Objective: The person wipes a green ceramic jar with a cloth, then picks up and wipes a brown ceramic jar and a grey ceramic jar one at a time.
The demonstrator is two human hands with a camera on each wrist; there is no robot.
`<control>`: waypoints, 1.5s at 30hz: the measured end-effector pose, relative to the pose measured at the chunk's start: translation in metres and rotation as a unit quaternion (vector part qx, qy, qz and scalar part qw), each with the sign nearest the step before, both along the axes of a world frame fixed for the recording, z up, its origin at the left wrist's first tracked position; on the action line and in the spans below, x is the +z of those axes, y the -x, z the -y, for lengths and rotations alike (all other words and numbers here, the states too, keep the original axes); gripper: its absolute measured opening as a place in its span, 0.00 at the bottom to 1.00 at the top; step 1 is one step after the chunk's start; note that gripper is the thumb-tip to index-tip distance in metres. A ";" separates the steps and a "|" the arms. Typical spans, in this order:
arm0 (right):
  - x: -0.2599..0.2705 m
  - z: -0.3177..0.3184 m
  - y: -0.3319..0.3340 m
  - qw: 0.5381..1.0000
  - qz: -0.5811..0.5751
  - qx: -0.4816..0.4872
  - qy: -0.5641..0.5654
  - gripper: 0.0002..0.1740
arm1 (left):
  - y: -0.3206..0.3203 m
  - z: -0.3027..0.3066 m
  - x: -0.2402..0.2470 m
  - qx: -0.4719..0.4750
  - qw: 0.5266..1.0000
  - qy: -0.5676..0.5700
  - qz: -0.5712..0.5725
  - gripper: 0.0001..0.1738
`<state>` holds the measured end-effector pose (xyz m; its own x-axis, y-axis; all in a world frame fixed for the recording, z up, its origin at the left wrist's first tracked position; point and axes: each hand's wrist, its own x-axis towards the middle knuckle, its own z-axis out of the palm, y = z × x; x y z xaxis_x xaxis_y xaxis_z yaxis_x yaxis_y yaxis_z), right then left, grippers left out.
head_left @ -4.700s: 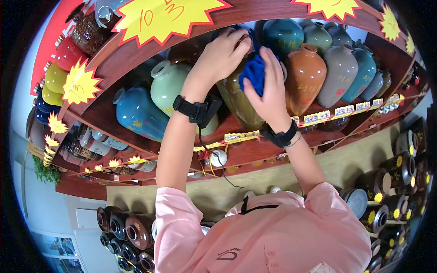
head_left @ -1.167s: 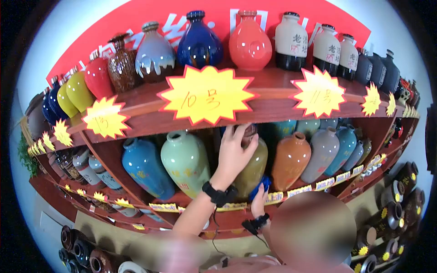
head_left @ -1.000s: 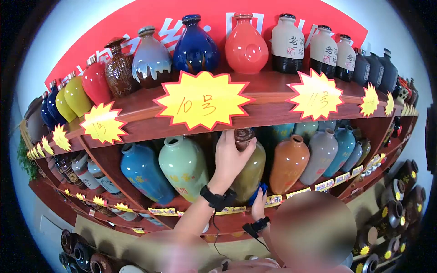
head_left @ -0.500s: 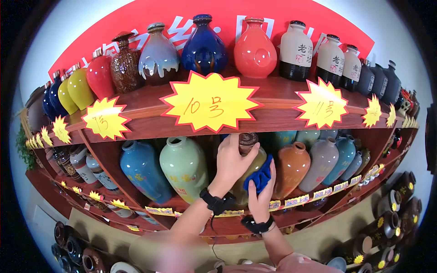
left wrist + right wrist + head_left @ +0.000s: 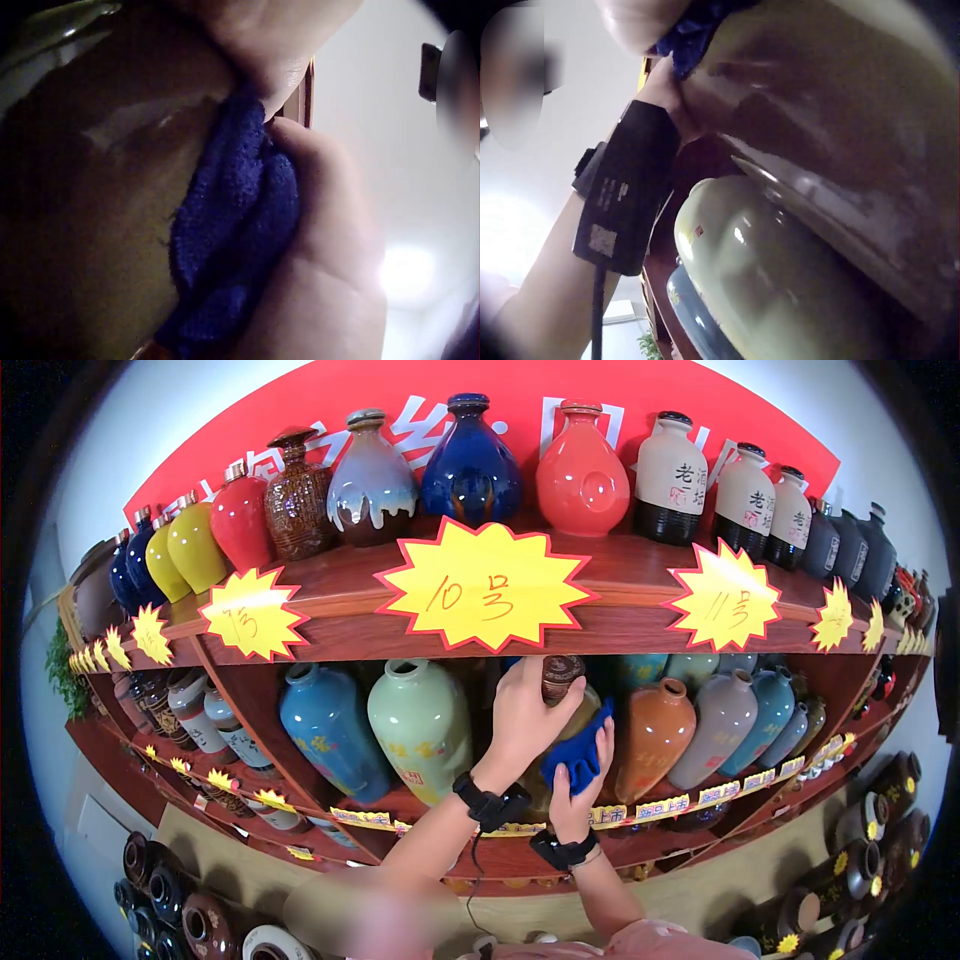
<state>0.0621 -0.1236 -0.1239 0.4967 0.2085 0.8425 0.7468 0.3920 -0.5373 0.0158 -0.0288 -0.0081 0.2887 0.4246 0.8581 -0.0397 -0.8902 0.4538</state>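
An olive-brown vase (image 5: 840,82) with a dark brown lidded top (image 5: 562,678) stands on the middle shelf, largely hidden behind the hands in the head view. My left hand (image 5: 525,715) grips its neck, with the thumb at the front just under the lid. In my right hand (image 5: 578,808) is a bunched blue cloth (image 5: 572,755), held between thumb and fingers against the vase's right side. The left wrist view shows the cloth (image 5: 232,210) close up on the glossy glaze, with the right hand (image 5: 330,225) behind it.
A pale green vase (image 5: 420,725) and a blue vase (image 5: 330,730) stand to the left; an orange vase (image 5: 655,735) stands close on the right. The upper shelf edge, with a yellow price star (image 5: 485,585), overhangs the lid. A cable hangs from the left wrist.
The right hand has risen with the cloth from low on the vase to higher up its right side. The lid has come further out from beneath the upper shelf edge.
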 end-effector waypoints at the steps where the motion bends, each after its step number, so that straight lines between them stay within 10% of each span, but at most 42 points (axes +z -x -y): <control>1: -0.013 -0.002 0.003 0.999 -0.030 0.011 -0.013 0.40 | 0.000 0.001 0.000 0.007 1.000 0.000 -0.003 0.21; 9: -0.144 -0.004 0.017 0.889 -0.448 0.097 0.003 0.32 | 0.000 0.000 -0.001 0.012 1.000 0.010 -0.015 0.22; 29: -0.143 0.009 0.004 0.846 -0.515 0.130 0.055 0.45 | 0.007 -0.023 -0.004 -0.106 0.992 0.022 -0.060 0.28; 45: -0.141 0.010 0.012 0.866 -0.486 0.094 0.068 0.34 | 0.016 -0.041 0.004 -0.223 0.967 0.069 -0.106 0.27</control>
